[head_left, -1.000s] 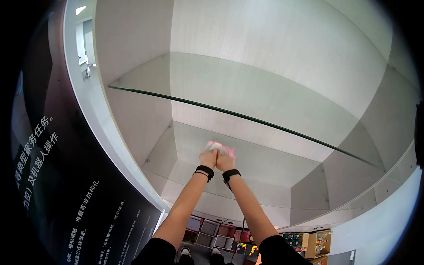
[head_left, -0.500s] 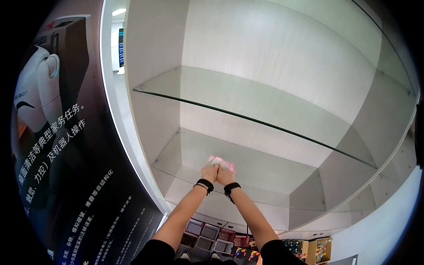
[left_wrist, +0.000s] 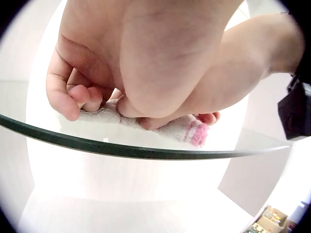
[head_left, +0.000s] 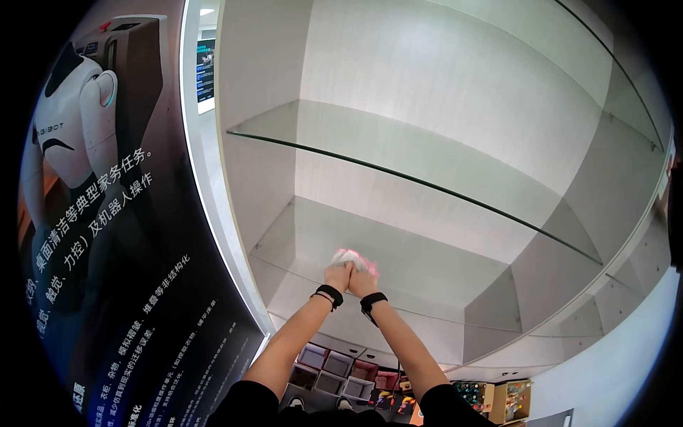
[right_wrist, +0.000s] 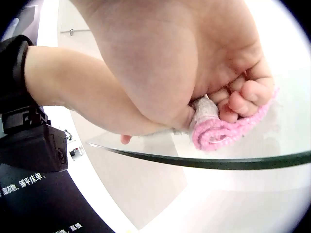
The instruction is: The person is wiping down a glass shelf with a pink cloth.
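Note:
A white cloth with a pink edge (head_left: 348,255) lies folded or rolled on the lower glass shelf (head_left: 427,277), near its front edge. Side by side at the cloth are my left hand (head_left: 337,276) and my right hand (head_left: 363,282). In the left wrist view, the curled fingers of my left hand (left_wrist: 141,58) grip the cloth (left_wrist: 177,130) just above the glass. The right wrist view has my right hand (right_wrist: 189,63) with its fingers curled round the cloth's pink end (right_wrist: 221,133). The palms hide part of the cloth.
An upper glass shelf (head_left: 427,153) spans the cabinet above my hands. To the left stands a black printed banner (head_left: 135,285). Several bins (head_left: 334,364) sit on the floor below, and boxes of small items (head_left: 509,402) are at the lower right.
The head view has turned, so more of the banner shows and the cabinet appears further right. Both hands still hold the cloth, which appears slightly lower in the view than a second ago.

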{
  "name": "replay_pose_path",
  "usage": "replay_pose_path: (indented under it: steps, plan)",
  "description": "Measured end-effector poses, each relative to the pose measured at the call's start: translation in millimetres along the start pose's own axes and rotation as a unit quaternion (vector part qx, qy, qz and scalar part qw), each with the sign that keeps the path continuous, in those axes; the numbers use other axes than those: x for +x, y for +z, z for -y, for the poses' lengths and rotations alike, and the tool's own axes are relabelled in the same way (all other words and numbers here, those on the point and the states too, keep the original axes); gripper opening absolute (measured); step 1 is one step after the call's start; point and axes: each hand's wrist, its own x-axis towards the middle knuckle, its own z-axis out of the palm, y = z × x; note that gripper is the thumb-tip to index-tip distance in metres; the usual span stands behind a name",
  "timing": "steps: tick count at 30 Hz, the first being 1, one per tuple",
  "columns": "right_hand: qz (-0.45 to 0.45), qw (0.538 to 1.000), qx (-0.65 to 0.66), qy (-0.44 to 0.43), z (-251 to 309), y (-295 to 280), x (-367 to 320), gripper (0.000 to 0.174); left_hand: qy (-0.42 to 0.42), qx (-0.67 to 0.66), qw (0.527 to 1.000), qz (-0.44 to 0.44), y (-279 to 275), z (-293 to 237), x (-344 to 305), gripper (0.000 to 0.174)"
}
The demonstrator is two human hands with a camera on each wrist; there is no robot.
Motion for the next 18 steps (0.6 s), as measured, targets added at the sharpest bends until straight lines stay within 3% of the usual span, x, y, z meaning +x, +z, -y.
replay_pose_path:
  steps: [2, 18]
  plan:
    - [0.004, 0.999, -0.042, -0.009, 3.4, -7.2, -6.5, 0.04, -0.003, 0.005, 1.0, 0.007, -3.0, -1.4, -3.6, 0.017]
    - [0.001, 1.0, -0.011, 0.004, 4.6, -3.6, -9.1, 0.041, -0.01, -0.013, 1.0, -0.009, -4.2, -3.2, -9.6, 0.018]
